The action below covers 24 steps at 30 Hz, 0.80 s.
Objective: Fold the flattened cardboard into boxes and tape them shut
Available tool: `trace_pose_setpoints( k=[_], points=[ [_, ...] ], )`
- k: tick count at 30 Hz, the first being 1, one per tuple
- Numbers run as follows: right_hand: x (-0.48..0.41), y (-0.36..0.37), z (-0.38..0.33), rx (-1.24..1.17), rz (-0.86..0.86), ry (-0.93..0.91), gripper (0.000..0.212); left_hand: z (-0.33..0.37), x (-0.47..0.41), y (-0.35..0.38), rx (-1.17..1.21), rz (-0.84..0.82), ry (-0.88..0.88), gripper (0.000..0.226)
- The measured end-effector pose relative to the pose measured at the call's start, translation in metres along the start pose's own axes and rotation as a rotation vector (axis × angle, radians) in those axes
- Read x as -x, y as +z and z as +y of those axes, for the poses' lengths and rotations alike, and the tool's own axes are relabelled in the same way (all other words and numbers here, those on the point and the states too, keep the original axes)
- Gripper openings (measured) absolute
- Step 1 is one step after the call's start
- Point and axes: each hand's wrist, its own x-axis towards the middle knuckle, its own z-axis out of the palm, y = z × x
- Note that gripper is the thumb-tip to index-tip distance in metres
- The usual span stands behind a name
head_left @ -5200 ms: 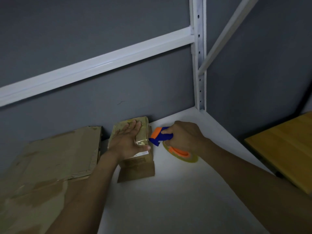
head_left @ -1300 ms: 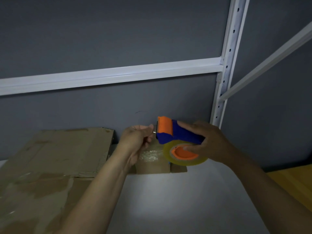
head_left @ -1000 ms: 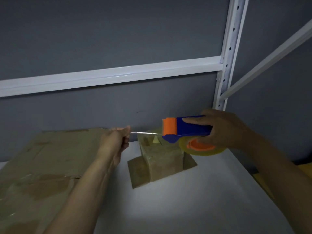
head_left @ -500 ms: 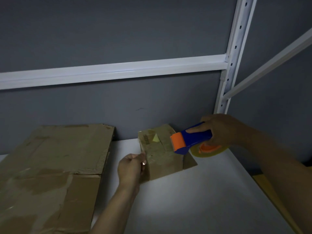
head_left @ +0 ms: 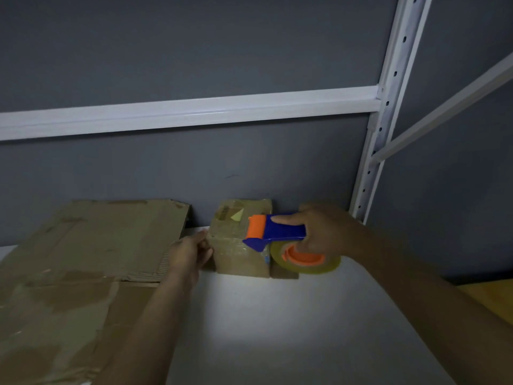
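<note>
- The place looked like a storeroom or a packing corner, not a home.
- A white metal rack [head_left: 373,132] stood against a plain grey wall [head_left: 194,45]. It had an upright [head_left: 399,51] with a row of holes, a long beam [head_left: 194,112] and a slanted brace [head_left: 444,107].
- The work surface was the white shelf [head_left: 277,329].
- Flattened cardboard [head_left: 83,259] lay on the left.
- A tape dispenser [head_left: 277,234] was at a small box [head_left: 236,254] near the wall.
- A wooden top [head_left: 491,298] showed at the right edge.
- The light was dim.

Small taped box [head_left: 238,245] stood upright against wall; flattened cardboard [head_left: 83,259] lay at its 9 o'clock; blue-orange tape dispenser [head_left: 277,232] at its 3 o'clock.
</note>
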Motion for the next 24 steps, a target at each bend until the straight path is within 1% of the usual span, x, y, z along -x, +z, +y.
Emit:
trace_pose_setpoints(
  k=[2, 4, 5, 6, 7, 8, 9, 10, 11, 13, 14, 15, 16, 17, 18, 19, 20, 22, 24],
  points=[
    [-0.005, 0.001, -0.004, -0.014, 0.007, 0.002, 0.074, -0.001, 0.001, -0.006, -0.031, -0.08, -0.078, 0.021],
    [-0.006, -0.001, -0.004, -0.023, 0.005, -0.002, 0.074, -0.007, 0.007, -0.009, -0.134, -0.144, -0.156, 0.041],
    [-0.006, -0.002, -0.004, -0.025, 0.012, -0.011, 0.075, -0.011, 0.008, -0.01, -0.212, -0.147, -0.143, 0.05],
    [-0.007, -0.002, -0.005, -0.024, 0.019, -0.018, 0.074, -0.015, 0.007, -0.012, -0.284, -0.113, -0.053, 0.055],
    [-0.007, -0.002, -0.005, -0.024, 0.023, -0.025, 0.074, -0.016, 0.006, -0.01, -0.354, -0.052, 0.119, 0.057],
    [-0.007, -0.001, -0.006, -0.023, 0.02, -0.031, 0.074, -0.016, 0.003, -0.008, -0.461, 0.025, 0.344, 0.06],
    [-0.008, -0.001, -0.007, -0.028, 0.012, -0.032, 0.074, -0.014, 0.005, -0.006, -0.589, 0.069, 0.538, 0.064],
    [-0.009, -0.001, -0.007, -0.037, 0.005, -0.026, 0.074, -0.011, 0.005, -0.003, -0.663, 0.051, 0.666, 0.067],
    [-0.011, -0.002, -0.007, -0.046, 0.003, -0.021, 0.074, -0.009, 0.005, -0.002, -0.69, -0.04, 0.701, 0.067],
    [-0.012, -0.003, -0.007, -0.052, 0.0, -0.015, 0.075, -0.008, 0.005, -0.004, -0.757, -0.3, 0.646, 0.061],
    [-0.012, -0.003, -0.008, -0.045, -0.005, -0.017, 0.075, -0.008, 0.005, -0.006, -0.849, -0.385, 0.616, 0.061],
    [-0.012, -0.003, -0.009, -0.035, -0.007, -0.021, 0.074, -0.006, 0.003, -0.009, -1.02, -0.414, 0.616, 0.065],
    [-0.011, -0.002, -0.009, -0.032, -0.003, -0.018, 0.073, -0.003, 0.002, -0.01, -1.264, -0.408, 0.665, 0.075],
    [-0.011, -0.002, -0.01, -0.036, 0.008, -0.016, 0.073, 0.0, 0.002, -0.009, -1.536, -0.378, 0.769, 0.09],
    [-0.012, -0.002, -0.01, -0.039, 0.015, -0.016, 0.072, 0.002, 0.0, -0.008, -1.742, -0.373, 0.883, 0.102],
    [-0.013, -0.002, -0.01, -0.041, 0.01, -0.018, 0.073, 0.001, 0.0, -0.006, -1.837, -0.4, 0.962, 0.108],
    [-0.014, -0.002, -0.009, -0.038, -0.006, -0.018, 0.073, 0.001, -0.001, -0.005, -1.842, -0.428, 0.984, 0.11],
    [-0.014, -0.003, -0.009, -0.024, -0.036, -0.017, 0.075, -0.001, -0.005, -0.006, -1.761, -0.474, 0.991, 0.109],
    [-0.011, -0.006, -0.005, -0.037, -0.068, 0.0, 0.075, 0.0, -0.01, -0.009, -1.756, -0.481, 1.019, 0.108]
  ],
)
